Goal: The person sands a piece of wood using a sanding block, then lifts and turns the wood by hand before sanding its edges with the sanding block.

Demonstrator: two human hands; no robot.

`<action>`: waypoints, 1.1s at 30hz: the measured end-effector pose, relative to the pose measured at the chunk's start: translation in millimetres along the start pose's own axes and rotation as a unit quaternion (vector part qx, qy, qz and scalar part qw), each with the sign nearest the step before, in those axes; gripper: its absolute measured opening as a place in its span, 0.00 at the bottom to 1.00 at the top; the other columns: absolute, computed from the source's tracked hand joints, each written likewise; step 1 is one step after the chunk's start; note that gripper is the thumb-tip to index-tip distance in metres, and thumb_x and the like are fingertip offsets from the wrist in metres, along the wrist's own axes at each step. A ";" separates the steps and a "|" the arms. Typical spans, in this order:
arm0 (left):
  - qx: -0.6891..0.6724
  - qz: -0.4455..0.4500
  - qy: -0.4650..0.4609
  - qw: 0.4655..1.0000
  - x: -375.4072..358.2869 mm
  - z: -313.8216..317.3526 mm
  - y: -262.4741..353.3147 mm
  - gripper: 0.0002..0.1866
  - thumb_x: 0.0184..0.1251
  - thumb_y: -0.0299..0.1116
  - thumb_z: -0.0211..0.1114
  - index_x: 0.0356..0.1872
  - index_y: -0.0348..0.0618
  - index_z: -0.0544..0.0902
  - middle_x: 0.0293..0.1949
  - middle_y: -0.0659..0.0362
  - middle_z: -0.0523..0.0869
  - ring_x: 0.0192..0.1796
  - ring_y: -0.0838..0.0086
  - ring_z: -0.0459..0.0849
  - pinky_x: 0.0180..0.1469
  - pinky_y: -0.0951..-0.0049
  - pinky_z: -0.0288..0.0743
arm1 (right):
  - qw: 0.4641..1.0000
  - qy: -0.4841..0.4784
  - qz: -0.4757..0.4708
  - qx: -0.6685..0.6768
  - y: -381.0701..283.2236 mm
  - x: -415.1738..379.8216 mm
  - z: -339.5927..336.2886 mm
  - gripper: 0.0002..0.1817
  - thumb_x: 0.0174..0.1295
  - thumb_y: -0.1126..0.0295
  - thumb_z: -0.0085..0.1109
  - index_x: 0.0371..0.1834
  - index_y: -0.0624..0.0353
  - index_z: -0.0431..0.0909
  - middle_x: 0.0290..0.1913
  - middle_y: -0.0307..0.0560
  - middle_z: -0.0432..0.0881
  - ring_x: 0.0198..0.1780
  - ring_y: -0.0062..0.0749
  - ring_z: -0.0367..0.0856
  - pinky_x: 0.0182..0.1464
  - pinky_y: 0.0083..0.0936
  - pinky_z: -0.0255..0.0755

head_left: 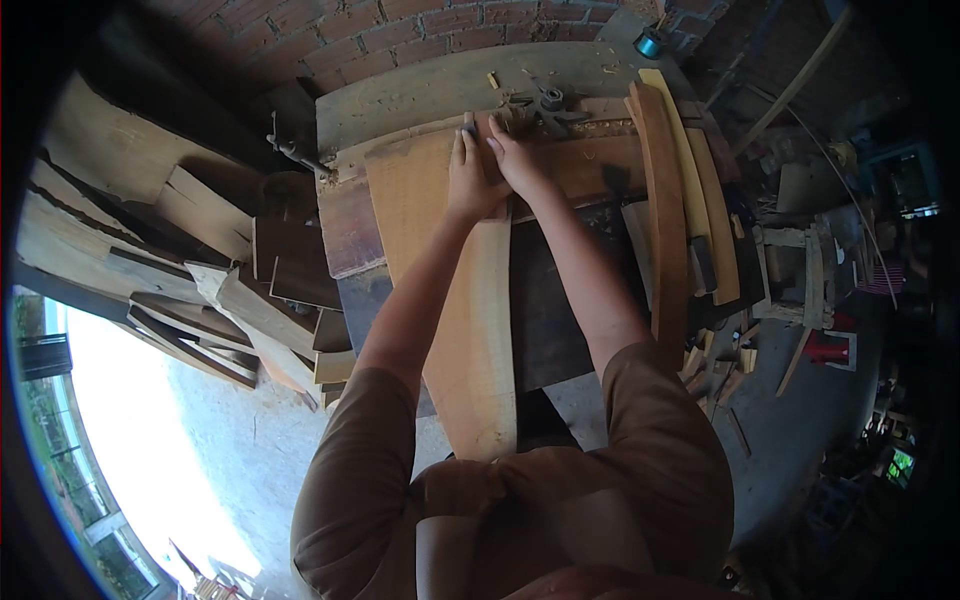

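A long, light-brown board (436,270) lies lengthwise on the workbench (400,105), its near end close to my torso. At the far end of this board my left hand (470,180) has its fingers close together, with a small dark thing at their tips. Right beside it, my right hand (517,165) is closed near the board's far right corner, its wrist beside the left one. Between the hands shows a narrow reddish-brown piece, too small to make out. Both hands are at the same spot, and what they grip is partly hidden.
Long wood strips (660,200) lie at the bench's right side. Tools and scraps (550,100) sit behind my hands, a blue spool (649,43) at the back right. A metal clamp (298,155) is at the left edge, with stacked boards (205,215) beyond.
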State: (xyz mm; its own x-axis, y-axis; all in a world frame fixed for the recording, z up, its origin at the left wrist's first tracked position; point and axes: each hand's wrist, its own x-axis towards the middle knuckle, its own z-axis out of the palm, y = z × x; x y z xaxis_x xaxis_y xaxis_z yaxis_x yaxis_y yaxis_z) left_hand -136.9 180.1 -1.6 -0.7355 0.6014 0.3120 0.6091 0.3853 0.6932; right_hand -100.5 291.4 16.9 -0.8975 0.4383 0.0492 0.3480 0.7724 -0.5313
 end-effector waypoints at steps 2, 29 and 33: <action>-0.020 0.005 -0.032 0.999 -67.1 -10.3 15.6 0.58 0.35 0.40 0.72 0.65 0.25 0.44 0.65 0.35 0.51 0.68 0.46 0.49 0.67 0.59 0.51 | 0.997 0.051 -0.054 -0.019 3.9 -72.8 11.3 0.24 0.65 0.53 0.40 0.65 0.38 0.58 0.23 0.58 0.78 0.23 0.55 0.77 0.26 0.45 0.71; -0.166 -0.141 -0.081 0.973 -358.3 -119.1 73.8 0.24 0.54 0.27 0.56 0.55 0.32 0.67 0.55 0.43 0.72 0.61 0.55 0.67 0.62 0.64 0.61 | 0.992 -0.003 0.059 -0.111 -64.5 -355.0 4.0 0.34 0.61 0.50 0.47 0.68 0.44 0.50 0.51 0.66 0.70 0.46 0.56 0.75 0.36 0.43 0.74; -0.181 -0.169 -0.017 0.969 -386.7 -145.5 63.7 0.08 0.48 0.23 0.53 0.28 0.34 0.78 0.42 0.48 0.80 0.48 0.57 0.77 0.52 0.65 0.68 | 0.999 0.029 0.018 -0.038 -68.7 -362.9 13.2 0.37 0.60 0.51 0.49 0.69 0.52 0.48 0.61 0.71 0.57 0.59 0.64 0.63 0.51 0.42 0.69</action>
State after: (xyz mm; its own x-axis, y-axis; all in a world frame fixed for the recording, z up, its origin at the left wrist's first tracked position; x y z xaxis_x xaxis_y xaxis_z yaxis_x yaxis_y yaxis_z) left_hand 143.1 -129.8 16.5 -0.8609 0.5088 0.0090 0.1859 0.2980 0.9363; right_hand 197.7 73.2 24.5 -0.8671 0.4914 0.0818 0.4019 0.7872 -0.4678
